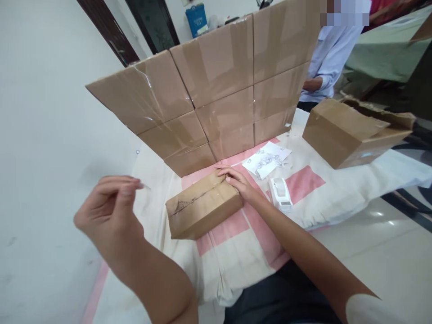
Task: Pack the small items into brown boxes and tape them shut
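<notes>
A closed brown cardboard box (202, 207) lies on the cloth in front of me, its top flaps meeting in a torn, ragged seam. My right hand (236, 180) rests on the box's right end, fingers stretched over the top and far edge. Raised in the air to the left of the box, my left hand (113, 204) is closed in a pinch. A small clear piece of tape (146, 186) sticks out from its thumb and fingertips. Right of the box stands a small white device that looks like a tape dispenser (280, 194).
A tall wall of taped cardboard boxes (224, 81) stands behind. Printed papers (267, 159) lie on the pink and white cloth (236, 265). An open carton (337, 135) sits at the right. A person in a light shirt (332, 58) stands beyond it; a blue container (196, 20) shows behind.
</notes>
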Tool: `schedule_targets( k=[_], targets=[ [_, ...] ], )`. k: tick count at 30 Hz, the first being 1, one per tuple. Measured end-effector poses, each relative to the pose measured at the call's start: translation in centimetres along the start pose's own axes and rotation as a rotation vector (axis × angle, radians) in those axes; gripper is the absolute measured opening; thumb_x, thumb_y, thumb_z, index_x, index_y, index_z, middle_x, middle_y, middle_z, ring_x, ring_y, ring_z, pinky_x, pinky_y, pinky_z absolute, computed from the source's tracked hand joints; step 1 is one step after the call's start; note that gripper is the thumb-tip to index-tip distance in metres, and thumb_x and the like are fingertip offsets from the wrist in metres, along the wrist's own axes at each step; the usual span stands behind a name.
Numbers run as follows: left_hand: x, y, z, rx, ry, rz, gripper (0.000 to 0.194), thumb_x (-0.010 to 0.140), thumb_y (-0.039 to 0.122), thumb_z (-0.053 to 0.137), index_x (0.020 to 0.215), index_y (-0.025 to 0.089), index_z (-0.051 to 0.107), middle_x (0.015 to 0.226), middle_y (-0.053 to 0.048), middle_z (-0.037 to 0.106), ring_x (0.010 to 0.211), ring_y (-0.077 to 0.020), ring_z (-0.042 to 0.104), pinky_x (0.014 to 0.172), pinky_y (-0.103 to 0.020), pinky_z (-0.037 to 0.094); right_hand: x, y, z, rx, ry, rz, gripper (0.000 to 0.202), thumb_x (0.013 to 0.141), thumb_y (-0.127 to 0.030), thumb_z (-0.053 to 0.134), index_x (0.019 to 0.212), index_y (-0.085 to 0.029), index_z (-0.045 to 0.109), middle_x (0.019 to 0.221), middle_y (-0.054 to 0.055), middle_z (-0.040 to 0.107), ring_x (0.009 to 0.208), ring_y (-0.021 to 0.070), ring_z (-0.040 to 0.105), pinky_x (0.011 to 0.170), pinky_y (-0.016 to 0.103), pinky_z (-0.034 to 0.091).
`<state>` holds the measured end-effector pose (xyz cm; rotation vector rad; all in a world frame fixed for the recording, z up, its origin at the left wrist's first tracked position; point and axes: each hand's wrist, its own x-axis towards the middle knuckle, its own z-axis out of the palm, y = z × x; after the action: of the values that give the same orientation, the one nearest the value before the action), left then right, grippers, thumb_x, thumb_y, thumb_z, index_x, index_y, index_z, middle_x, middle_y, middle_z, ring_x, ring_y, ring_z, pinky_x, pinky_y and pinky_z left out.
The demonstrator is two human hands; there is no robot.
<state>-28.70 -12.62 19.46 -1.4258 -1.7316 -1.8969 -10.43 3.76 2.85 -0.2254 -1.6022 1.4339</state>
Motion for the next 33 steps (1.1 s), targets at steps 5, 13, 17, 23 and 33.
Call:
schedule_targets(
  k=[5,13,17,23,33],
  targets=[
    [-0.4,0.1,0.4,0.122,-0.455,-0.169,0.011,0.088,0.034,0.069,0.084,0.025,0.071,0.090,0.000,0.071,0.091,-0.0184,0.066,0.082,-0.035,0.051,-0.9,0.3,-0.1,0.016,0.021,-0.026,0.021,0.097,-0.043,0.060,0.108,-0.028,0.070,0.147,0.006,0.057,0.145,0.0280,0.043,0.121,0.049,0.028],
    [-0.3,-0.4,1.4,0.297,-0.734,-0.248,0.018,0.091,0.045,0.065,0.093,0.028,0.070,0.102,0.002,0.073,0.099,-0.0186,0.065,0.067,-0.025,0.049,-0.9,0.0,-0.1,0.003,0.018,-0.022,0.027,0.096,-0.050,0.061,0.107,-0.027,0.070,0.147,0.008,0.058,0.144,0.0287,0.045,0.121,0.051,0.029],
    [-0.3,-0.5,1.9,0.309,-0.798,-0.250,0.023,0.091,0.050,0.063,0.095,0.028,0.069,0.105,0.001,0.072,0.102,-0.0199,0.065,0.068,-0.025,0.049,-1.0,-0.2,0.0,-0.003,0.017,-0.043,0.027,0.097,-0.048,0.061,0.109,-0.026,0.071,0.147,0.009,0.058,0.142,0.0280,0.048,0.119,0.049,0.032],
    [-0.1,-0.8,1.9,0.370,-0.911,-0.262,0.029,0.093,0.055,0.058,0.100,0.029,0.068,0.112,0.001,0.071,0.108,-0.0219,0.064,0.075,-0.028,0.052,-1.0,-0.5,0.1,-0.022,0.036,-0.016,0.029,0.097,-0.050,0.061,0.110,-0.026,0.071,0.146,0.009,0.058,0.138,0.0279,0.052,0.117,0.049,0.034],
    [-0.1,-1.2,2.3,0.415,-1.061,-0.274,0.038,0.093,0.063,0.052,0.104,0.029,0.066,0.118,-0.001,0.071,0.112,-0.0257,0.064,0.090,-0.035,0.052,-1.1,-0.4,0.2,-0.009,0.042,-0.011,0.029,0.097,-0.050,0.061,0.109,-0.025,0.070,0.145,0.010,0.058,0.140,0.0263,0.050,0.119,0.047,0.033]
  ],
)
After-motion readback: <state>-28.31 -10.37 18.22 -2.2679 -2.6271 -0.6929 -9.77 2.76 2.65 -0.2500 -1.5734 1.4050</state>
